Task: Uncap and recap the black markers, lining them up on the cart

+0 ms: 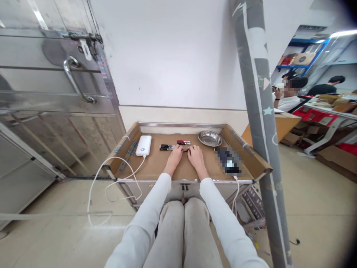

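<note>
Both my hands rest low over the cardboard-covered cart top [156, 167], close together with fingers curled inward. My left hand [174, 155] is closed, just right of several black pens [166, 147] lying side by side. My right hand [196, 155] is closed too, its fingertips facing the left ones. Between the fingertips shows a small dark piece [185, 150], too small to name; the fingers partly hide it. Beyond the hands lie a few red pens [183, 142]. A round shiny metal dish [209, 139] sits at the back right.
A white power bank [144, 145] with a white cable [96, 178] lies at left. At right is a blurred phone [229, 162], also cabled. Raised cardboard sides [248, 150] border the top. A wrapped grey pole [258, 93] leans at right. People [290, 96] sit beyond.
</note>
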Motion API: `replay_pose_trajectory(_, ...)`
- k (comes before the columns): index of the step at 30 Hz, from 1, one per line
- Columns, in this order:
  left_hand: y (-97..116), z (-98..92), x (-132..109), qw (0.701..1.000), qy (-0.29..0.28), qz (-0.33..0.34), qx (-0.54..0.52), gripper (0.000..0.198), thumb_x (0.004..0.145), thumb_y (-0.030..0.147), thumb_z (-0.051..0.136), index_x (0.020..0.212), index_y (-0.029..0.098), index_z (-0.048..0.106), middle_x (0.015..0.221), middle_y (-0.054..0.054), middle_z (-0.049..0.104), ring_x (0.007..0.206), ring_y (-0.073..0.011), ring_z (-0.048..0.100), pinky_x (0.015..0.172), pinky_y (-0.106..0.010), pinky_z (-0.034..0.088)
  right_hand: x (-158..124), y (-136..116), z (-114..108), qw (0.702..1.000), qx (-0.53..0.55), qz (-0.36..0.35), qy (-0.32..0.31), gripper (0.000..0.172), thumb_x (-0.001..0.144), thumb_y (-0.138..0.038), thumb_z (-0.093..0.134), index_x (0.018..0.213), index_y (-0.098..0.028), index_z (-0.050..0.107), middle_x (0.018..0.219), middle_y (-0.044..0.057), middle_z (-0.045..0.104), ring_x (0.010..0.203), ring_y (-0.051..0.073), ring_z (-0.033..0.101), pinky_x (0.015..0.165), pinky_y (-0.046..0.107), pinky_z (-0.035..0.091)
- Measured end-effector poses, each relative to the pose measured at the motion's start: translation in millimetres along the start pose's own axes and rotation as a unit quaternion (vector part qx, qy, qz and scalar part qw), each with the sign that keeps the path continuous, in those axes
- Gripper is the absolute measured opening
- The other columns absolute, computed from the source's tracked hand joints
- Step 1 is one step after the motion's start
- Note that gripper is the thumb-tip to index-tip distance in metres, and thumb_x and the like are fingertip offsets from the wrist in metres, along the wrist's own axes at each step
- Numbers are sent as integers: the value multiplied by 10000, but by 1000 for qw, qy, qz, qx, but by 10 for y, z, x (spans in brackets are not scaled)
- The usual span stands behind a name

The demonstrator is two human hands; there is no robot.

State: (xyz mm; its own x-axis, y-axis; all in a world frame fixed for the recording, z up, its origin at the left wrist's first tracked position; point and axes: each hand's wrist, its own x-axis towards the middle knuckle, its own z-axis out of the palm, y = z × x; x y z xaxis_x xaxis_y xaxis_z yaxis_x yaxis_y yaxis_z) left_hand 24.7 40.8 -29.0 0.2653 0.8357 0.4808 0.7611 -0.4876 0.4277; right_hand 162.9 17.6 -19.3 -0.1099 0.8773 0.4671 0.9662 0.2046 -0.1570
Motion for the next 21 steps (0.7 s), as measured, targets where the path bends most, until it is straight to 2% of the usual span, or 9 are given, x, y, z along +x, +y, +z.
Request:
replay_pose_trajectory(4,-34,25,3,1000,3,0,-14,162,901,133,427,939,164,581,1001,-73,574,975,-170,561,905,-349,474,-8,-7,-29,1000,-14,-6,-3,215,922,-212,396,983,-179,600,997,106,583,958,231,486,832,333,359)
replay_pose_trajectory(16,-32,21,-3,1000,5,-6,-23,143,902,144,435,924,163,575,989,-73,567,959,-172,558,897,-353,480,-26,-13,-50,999,-31,37,18,193,910,-204,418,979,-169,595,991,103,587,957,230,490,812,327,346)
replay_pose_trajectory(21,-20,13,-5,1000,-2,-13,-21,134,905,154,439,926,161,571,997,-77,567,964,-179,557,895,-355,480,-22,-6,-45,1000,-18,12,15,178,907,-205,425,959,-168,591,978,98,591,947,218,487,807,315,337)
